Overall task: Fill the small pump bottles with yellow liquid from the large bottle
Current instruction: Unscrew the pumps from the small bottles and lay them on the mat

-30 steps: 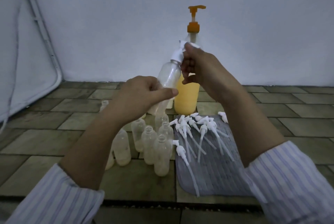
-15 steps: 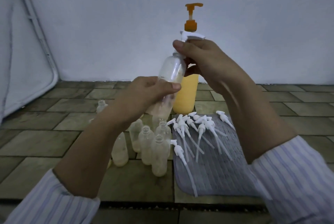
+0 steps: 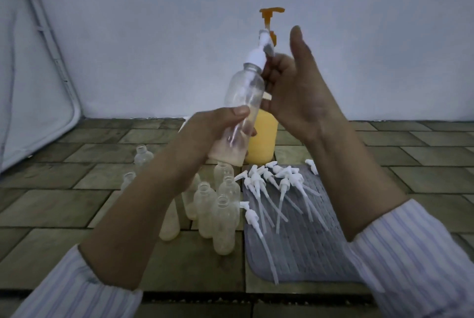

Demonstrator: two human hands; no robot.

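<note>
The right hand (image 3: 295, 91), thumb raised, apparently pinched the white pump head (image 3: 256, 54) atop a small bottle (image 3: 241, 109) gripped low by the left hand (image 3: 213, 132); the bottle leaned up-right, before the large yellow bottle (image 3: 263, 138) near the mat's (image 3: 302, 248) far edge.

Large bottle (image 3: 262, 138): yellow liquid, orange pump head (image 3: 269, 13). Held small bottle (image 3: 241, 102): clear plastic, pale cloudy residue at base, white pump cap (image 3: 255, 57). Loose pumps (image 3: 272, 189): white. Mat (image 3: 302, 253): grey, ribbed. Floor tiles (image 3: 64, 204): dull olive-brown, dark joints. Sleeves (image 3: 415, 261): white with thin lilac-blue stripes. Wall (image 3: 154, 35): pale blue-grey.
</note>
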